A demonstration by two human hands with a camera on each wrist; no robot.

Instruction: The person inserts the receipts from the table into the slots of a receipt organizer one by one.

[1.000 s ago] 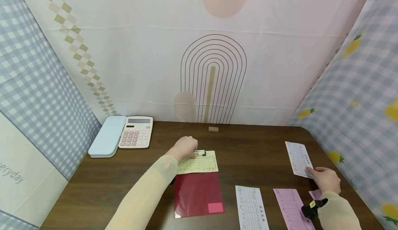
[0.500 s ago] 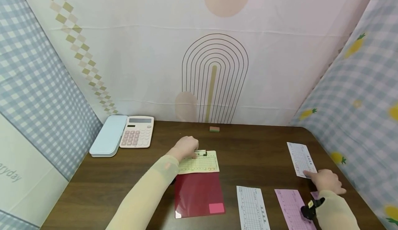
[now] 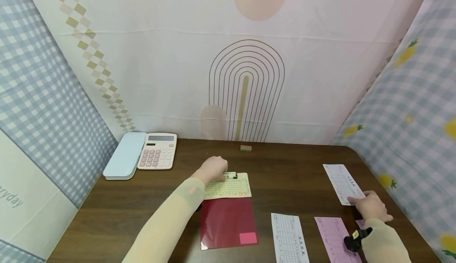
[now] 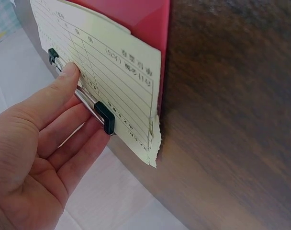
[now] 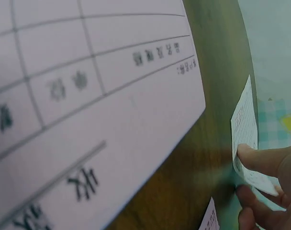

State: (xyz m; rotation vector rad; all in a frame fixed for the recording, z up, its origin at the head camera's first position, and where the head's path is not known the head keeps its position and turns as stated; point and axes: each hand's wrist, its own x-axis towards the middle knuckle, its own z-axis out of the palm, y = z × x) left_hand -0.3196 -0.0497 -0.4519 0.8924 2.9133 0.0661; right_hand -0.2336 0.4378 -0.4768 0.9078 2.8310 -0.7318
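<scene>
Note the white slip (image 3: pixel 340 182), swung leftward at its far end over the last half second and now pinched between right fingers (image 5: pixel 253 202). Judge this a firmer hold on the slip. Locate the yellow slip (image 3: pixel 229 189) just beside left fingers (image 4: pixel 85 155), clamped on the clip (image 3: pixel 230 175), above the red folder (image 3: pixel 228 223). Consult the right wrist view for fingers on both faces and a curled edge, the left wrist view for the clip's second black end, covered in the head view
</scene>
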